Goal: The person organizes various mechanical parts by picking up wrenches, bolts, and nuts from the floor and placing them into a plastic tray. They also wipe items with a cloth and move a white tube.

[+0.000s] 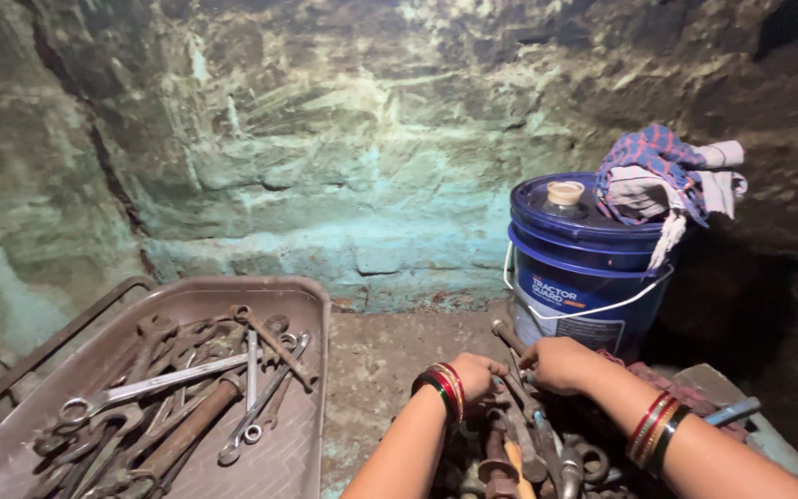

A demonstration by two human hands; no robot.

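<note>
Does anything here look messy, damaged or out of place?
Yes: a checked rag is dumped on the blue bucket lid, half hanging off. Rusty wrenches lie jumbled in the brown tray. The wall paint is worn and stained.

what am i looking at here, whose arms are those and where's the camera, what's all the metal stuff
This is a single picture from a camera worn on a person's head, looking down at their own two bare arms. Both wrists carry red and gold bangles. The left hand and right hand reach into a heap of rusty tools close in front; the right hand grips a rusty metal rod, while what the left hand grips is hidden. To the left lies a brown tray filled with spanners. Behind stands a blue bucket with a checked cloth draped on its lid, against a rough stone wall.
</note>
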